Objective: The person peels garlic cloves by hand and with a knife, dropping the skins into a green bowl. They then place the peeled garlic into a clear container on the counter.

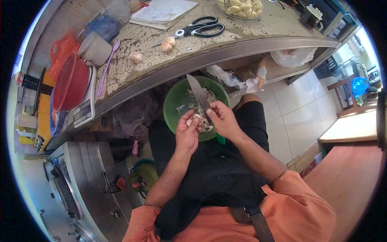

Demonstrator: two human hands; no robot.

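Observation:
Over a green bowl (171,99) on the lap, my left hand (188,133) pinches a garlic clove (189,122) between its fingertips. My right hand (224,120) is closed around a knife (197,89), whose blade points up and away across the bowl; its green handle end shows below the hand. Pale peelings (209,97) lie in the bowl. On the counter beyond are two garlic bulbs (136,57), black-handled scissors (201,29) and a clear bowl of peeled cloves (241,8).
The worn counter's front edge (181,64) runs just beyond the bowl. At the left are a red basket (71,84), a scale (83,113), a white jar (94,48) and a purple spoon (108,68). Papers (161,11) lie at the back. A plastic bag (294,56) sits on the lower shelf.

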